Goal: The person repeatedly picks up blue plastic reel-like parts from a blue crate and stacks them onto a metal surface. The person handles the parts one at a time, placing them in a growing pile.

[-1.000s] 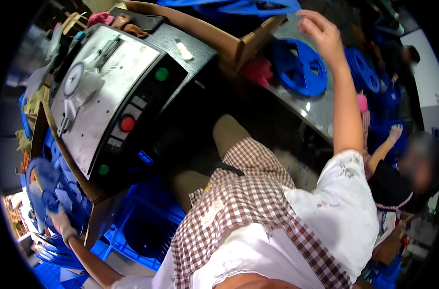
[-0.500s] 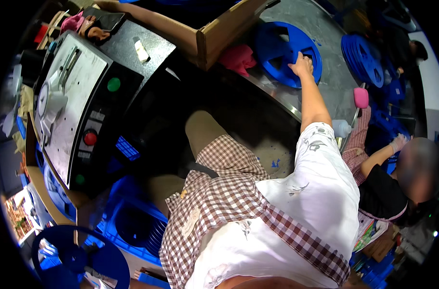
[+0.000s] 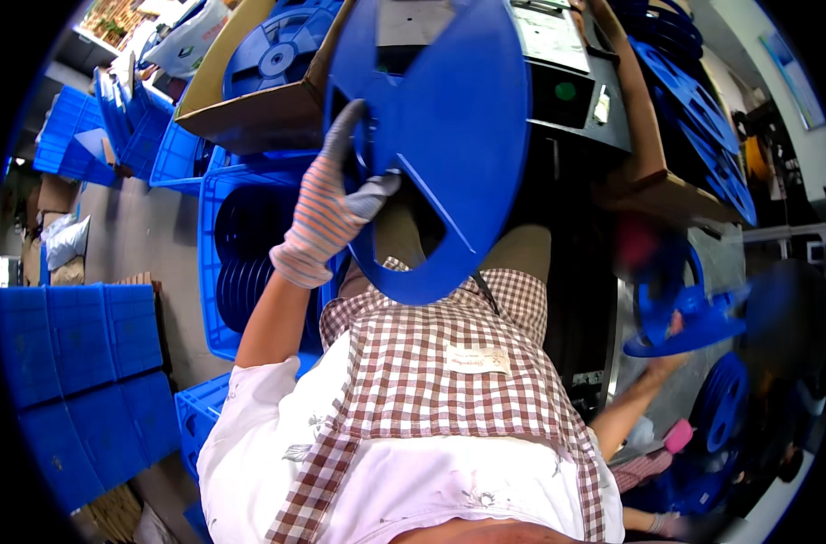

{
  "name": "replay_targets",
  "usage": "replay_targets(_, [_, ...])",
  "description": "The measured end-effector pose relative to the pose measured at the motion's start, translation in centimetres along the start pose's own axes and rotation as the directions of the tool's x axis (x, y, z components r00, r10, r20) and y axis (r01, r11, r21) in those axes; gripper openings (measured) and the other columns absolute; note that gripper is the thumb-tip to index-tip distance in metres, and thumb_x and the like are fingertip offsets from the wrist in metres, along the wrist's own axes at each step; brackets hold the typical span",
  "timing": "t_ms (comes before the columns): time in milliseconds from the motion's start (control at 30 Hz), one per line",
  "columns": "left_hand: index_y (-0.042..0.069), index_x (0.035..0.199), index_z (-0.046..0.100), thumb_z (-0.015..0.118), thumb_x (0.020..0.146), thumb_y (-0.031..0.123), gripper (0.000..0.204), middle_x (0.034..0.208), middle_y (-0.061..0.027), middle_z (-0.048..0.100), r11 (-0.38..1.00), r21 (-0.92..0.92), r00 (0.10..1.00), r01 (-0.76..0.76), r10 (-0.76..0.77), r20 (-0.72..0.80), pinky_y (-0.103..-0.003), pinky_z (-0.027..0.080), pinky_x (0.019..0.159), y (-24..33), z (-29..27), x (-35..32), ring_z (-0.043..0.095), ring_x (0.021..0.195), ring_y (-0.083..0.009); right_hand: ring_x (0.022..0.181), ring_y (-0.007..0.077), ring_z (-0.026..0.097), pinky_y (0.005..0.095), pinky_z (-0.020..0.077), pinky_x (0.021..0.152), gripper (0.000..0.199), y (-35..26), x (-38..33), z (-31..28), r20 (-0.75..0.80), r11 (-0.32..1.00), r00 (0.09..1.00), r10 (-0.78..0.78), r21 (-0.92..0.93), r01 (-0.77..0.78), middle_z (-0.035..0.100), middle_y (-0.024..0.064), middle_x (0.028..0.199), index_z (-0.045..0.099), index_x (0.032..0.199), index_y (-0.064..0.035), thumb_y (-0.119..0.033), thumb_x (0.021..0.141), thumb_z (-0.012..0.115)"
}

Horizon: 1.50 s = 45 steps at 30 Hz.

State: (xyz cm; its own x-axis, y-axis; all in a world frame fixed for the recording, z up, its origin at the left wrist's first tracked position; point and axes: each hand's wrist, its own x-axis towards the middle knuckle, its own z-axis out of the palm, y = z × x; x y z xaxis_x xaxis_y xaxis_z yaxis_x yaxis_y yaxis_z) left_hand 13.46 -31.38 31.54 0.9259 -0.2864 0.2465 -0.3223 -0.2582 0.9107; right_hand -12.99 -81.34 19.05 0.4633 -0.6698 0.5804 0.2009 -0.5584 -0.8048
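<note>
My left hand, in a striped knit glove with grey fingertips, grips a large blue plastic reel near its hub. The reel stands upright before me, its wide cut-outs showing the things behind. Off to the right, my bare right hand holds another blue reel, tilted and smeared by motion, over a metal table. The fingers there are partly hidden by the reel.
Blue crates with dark reels stand at my left, near stacked blue boxes. Cardboard boxes hold more blue reels. A machine with a green button lies ahead. Reels and a pink object are at the right.
My view has swung left. The reel in my left hand has come up from the lower left to the front. My right hand has lifted its reel off the metal table.
</note>
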Motion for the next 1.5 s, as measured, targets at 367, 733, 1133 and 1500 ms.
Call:
replay_targets(367, [0.012, 0.151, 0.025, 0.076, 0.081, 0.012, 0.087, 0.133, -0.0118, 0.051, 0.76, -0.583, 0.936, 0.285, -0.091, 0.34, -0.039, 0.047, 0.101, 2.1, 3.7, -0.8, 0.053, 0.121, -0.0239, 0.111, 0.018, 0.057, 0.0326, 0.0487, 0.093, 0.049, -19.8, -1.9, 31.0, 0.767, 0.853, 0.62, -0.163, 0.425, -0.301, 0.059, 0.0088, 0.117, 0.048, 0.136, -0.0052, -0.022, 0.092, 0.061])
replay_targets(733, [0.04, 0.141, 0.041, 0.069, 0.077, 0.005, 0.079, 0.136, -0.0207, 0.049, 0.46, 0.582, 0.693, -0.67, 0.669, 0.268, -0.056, 0.035, 0.106, -1.9, 1.9, 1.9, 0.048, 0.126, -0.042, 0.107, 0.0177, 0.056, 0.0308, 0.047, 0.091, 0.052, -20.1, -3.1, 29.1, 0.873, 0.519, 0.488, -0.002, 0.419, -0.745, 0.056, 0.0074, 0.115, 0.049, 0.133, -0.0071, -0.035, 0.09, 0.062])
replay_targets(1133, [0.014, 0.134, 0.053, 0.071, 0.079, 0.038, 0.063, 0.138, -0.0286, 0.043, 0.759, 0.403, 0.855, -0.512, 0.404, 0.325, -0.054, 0.026, 0.111, 2.4, 4.3, 0.8, 0.036, 0.133, -0.0456, 0.125, 0.0246, 0.048, 0.0349, 0.04, 0.104, 0.064, -16.2, -9.7, 28.0, 0.914, 0.168, 0.383, 0.13, 0.36, -0.918, 0.049, 0.0148, 0.133, 0.043, 0.138, -0.0066, -0.039, 0.086, 0.063])
replay_targets(1500, [0.012, 0.15, 0.025, 0.057, 0.097, 0.03, 0.065, 0.124, -0.0113, 0.057, 0.93, -0.334, 0.986, 0.157, -0.131, 0.1, -0.032, 0.046, 0.098, -1.2, 2.5, -2.2, 0.057, 0.113, -0.0203, 0.106, 0.0214, 0.057, 0.0361, 0.0459, 0.096, 0.061, -20.9, -5.7, 32.5, 0.932, 0.673, 0.363, -0.02, 0.281, -0.685, 0.057, 0.0123, 0.115, 0.042, 0.137, -0.0054, -0.023, 0.083, 0.062])
